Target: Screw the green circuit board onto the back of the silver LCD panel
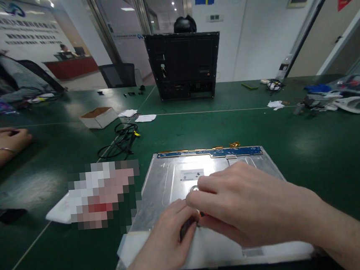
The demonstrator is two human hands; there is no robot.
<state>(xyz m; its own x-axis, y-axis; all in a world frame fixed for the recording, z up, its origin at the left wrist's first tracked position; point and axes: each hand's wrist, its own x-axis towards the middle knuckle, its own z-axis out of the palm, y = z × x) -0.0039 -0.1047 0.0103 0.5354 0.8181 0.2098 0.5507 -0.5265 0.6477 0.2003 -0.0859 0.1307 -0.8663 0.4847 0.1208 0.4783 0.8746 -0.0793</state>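
Observation:
A display panel [159, 187] lies back side up in front of me, its silver metal back facing the ceiling. A narrow blue circuit board [238, 151] runs along its far edge. Over the panel's middle my right hand [243, 205] is closed, with a bit of red and black showing under its fingers. What it grips is mostly hidden. Fingertips of my left hand [172, 232] press together right beside it, and something dark shows between thumb and fingers. A round metal piece [193, 189] and a printed label [191, 174] show just beyond my fingers.
A black monitor housing [186, 65] stands upright at the table's far side. Left of the panel are coiled black cables [120, 140], an open white box [99, 118] and a dark object [6, 214]. Another person's hands [7, 144] rest at far left. Plastic wrapping [352, 86] lies right.

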